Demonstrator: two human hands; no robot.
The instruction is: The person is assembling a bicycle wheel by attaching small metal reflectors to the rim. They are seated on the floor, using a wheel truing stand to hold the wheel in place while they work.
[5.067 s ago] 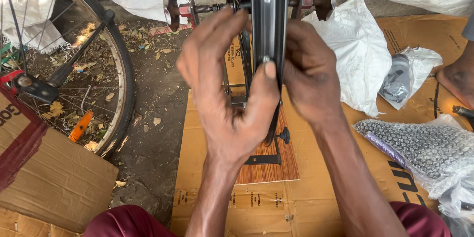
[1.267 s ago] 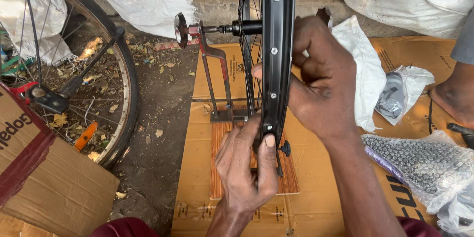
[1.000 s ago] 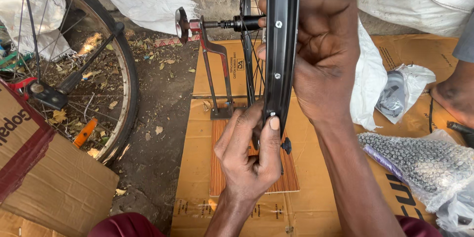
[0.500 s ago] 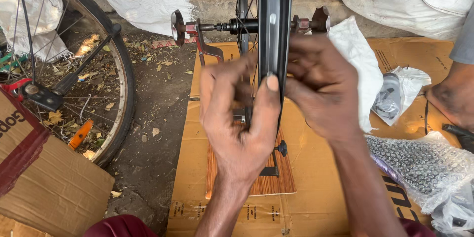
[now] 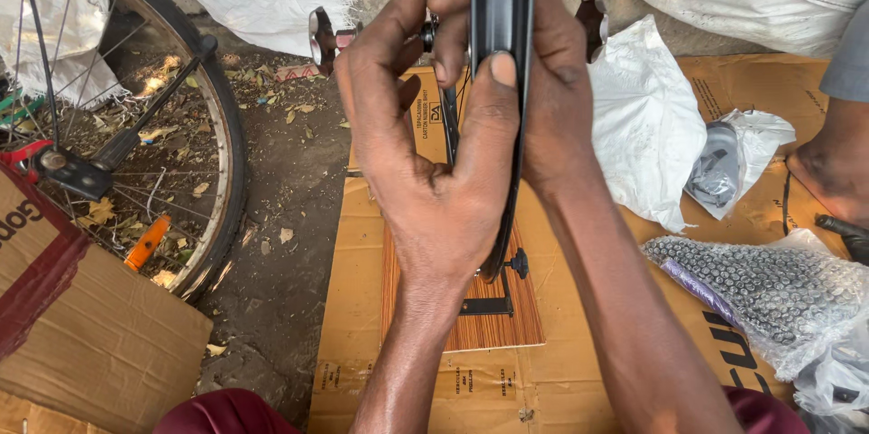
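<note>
Both hands clasped the upright black wheel rim [image 5: 500, 0] from either side: left hand [image 5: 425, 162] thumb pressed on its face, right hand [image 5: 554, 99] wrapped behind.

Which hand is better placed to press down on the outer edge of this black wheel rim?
Probably the left hand: its thumb already lies on the black rim's outer edge, while the right hand grips from the side.

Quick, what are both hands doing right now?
Left hand: closed on the black wheel rim, thumb on top.
Right hand: closed on the same rim.
</note>
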